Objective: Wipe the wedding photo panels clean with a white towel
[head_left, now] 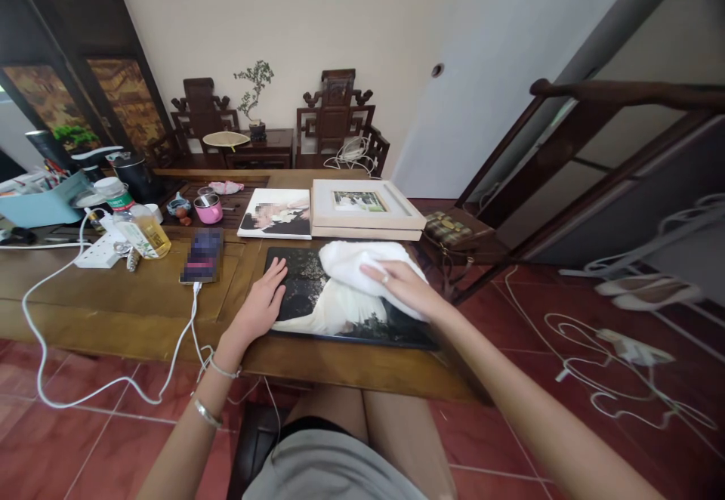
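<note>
Plain cream wall (317, 16) ahead of me, evenly daylit. Against it, two carved dark chairs (335, 111) with a low side table (266, 149) between, small potted tree (254, 84) on top. Dark cabinet (128, 103) with gilt painted panels to my left. Long wooden table (141, 296) in front of me. Red tiled floor (73, 447), white cables (631, 349) trailing across it. Dark wooden handrail (623, 94) on my right.

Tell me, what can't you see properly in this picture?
- Head view: the white cloth under the right hand hides part of the dark photo print.
- The left hand covers its left edge.
- The phone screen is blurred out.
- The framed picture is too small to read.
- The blue box is cut off by the left frame edge.
</note>
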Available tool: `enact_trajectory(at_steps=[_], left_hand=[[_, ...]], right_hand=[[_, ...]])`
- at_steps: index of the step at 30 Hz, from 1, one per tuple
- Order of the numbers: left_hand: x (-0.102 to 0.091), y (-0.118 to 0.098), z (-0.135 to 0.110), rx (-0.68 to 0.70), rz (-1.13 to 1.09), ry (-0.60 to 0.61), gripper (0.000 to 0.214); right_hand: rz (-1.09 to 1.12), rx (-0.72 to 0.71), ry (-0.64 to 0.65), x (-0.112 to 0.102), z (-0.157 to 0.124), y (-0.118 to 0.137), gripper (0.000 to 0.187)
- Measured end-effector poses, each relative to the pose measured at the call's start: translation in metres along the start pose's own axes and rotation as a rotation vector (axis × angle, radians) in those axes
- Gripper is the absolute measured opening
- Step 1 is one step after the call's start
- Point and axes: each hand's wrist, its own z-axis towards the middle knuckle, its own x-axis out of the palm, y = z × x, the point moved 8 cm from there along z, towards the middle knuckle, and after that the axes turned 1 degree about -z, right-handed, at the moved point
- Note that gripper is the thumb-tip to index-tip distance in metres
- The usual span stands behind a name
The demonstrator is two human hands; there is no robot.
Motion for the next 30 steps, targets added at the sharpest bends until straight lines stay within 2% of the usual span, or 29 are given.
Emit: enact_trajectory(at_steps=[3,6,9,15,18,22,27,30], left_hand=[[0.001,0.002,0.0,-0.014,0.011,0.012,0.042],[0.001,0.003,0.0,-0.018,0.015,0.006,0.041],[0.001,0.003,-0.001,-0.015,0.0,-0.014,0.041],[0.002,0.005,-0.001,-0.021,-0.008,-0.026,0.041],[0.004,0.004,-0.001,-0.009,0.004,-0.01,0.043],[0.005,0.005,-0.001,-0.004,0.036,0.007,0.042],[0.004,0.007,-0.001,-0.005,0.043,0.003,0.042],[0.003,0.006,-0.001,-0.002,0.031,-0.005,0.042]], right_hand=[[0.0,0.002,-0.056,-0.004,0.026,-0.01,0.051],[-0.01,0.003,-0.08,-0.003,0.027,-0.006,0.05],[-0.032,0.002,-0.06,0.006,0.003,0.009,0.048],[-0.061,0.011,0.116,0.038,-0.077,0.037,0.041],[-0.052,0.007,0.157,0.043,-0.088,0.042,0.038],[-0.053,-0.043,0.161,0.036,-0.057,0.041,0.047],[-0.035,-0.068,0.027,0.02,0.006,0.023,0.048],[-0.023,-0.052,-0.027,0.018,0.027,0.012,0.048]])
